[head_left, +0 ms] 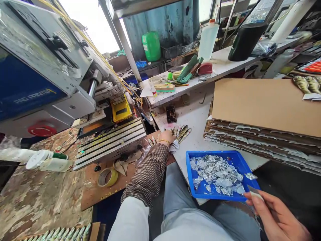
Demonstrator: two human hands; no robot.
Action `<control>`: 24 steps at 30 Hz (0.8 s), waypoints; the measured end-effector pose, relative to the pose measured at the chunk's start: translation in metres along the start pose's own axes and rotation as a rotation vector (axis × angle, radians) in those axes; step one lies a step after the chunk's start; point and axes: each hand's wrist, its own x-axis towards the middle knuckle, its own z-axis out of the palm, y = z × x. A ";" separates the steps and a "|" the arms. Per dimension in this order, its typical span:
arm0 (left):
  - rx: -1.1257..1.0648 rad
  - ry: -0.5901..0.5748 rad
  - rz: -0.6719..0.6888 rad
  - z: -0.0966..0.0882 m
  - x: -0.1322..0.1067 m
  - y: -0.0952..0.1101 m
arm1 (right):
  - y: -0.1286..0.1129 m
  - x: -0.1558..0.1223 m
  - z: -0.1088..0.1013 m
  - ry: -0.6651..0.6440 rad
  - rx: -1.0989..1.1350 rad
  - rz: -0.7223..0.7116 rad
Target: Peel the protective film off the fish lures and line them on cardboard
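My left hand (pixel 166 136), in a checked sleeve, reaches to the white bench and is closed at a small heap of fish-shaped lures (pixel 182 133). Its fingertips are partly hidden, so what they grip cannot be made out. Pale paper pieces (pixel 175 146) lie by the wrist. At the lower right my right hand (pixel 273 211) pinches a small, thin grey blade (pixel 255 192) with a white wrapped part between thumb and fingers. Just beyond it is a blue tray (pixel 190 174) filled with silvery foil scraps (pixel 218 174). One silvery piece (pixel 251 176) lies at the tray's right rim.
A pad printer (pixel 37 87) stands at left, above a slatted metal bed (pixel 110 142). Stacked cardboard sheets (pixel 263 107) rise at right. A phone (pixel 171 114) lies below a raised shelf (pixel 165 97). A tape roll (pixel 107 177) and more lures (pixel 62 233) are at lower left.
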 end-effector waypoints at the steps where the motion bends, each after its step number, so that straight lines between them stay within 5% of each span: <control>1: -0.048 0.007 -0.009 -0.001 -0.001 -0.001 | 0.000 0.001 -0.001 -0.015 0.013 0.021; 7: -0.514 -0.068 0.027 -0.017 -0.020 -0.014 | -0.002 0.001 -0.007 -0.057 0.041 0.092; 12: -0.891 -0.239 0.150 -0.016 -0.078 -0.014 | -0.017 0.009 -0.004 -0.087 0.062 0.139; 15: -1.073 -0.421 0.208 0.001 -0.128 0.001 | -0.039 0.016 0.008 -0.156 0.168 0.168; 19: -1.413 -0.807 0.141 0.035 -0.187 0.024 | -0.070 0.020 0.030 -0.168 0.554 0.177; 24: -1.335 -0.933 0.203 0.071 -0.222 0.036 | -0.077 0.016 0.038 -0.043 0.651 0.179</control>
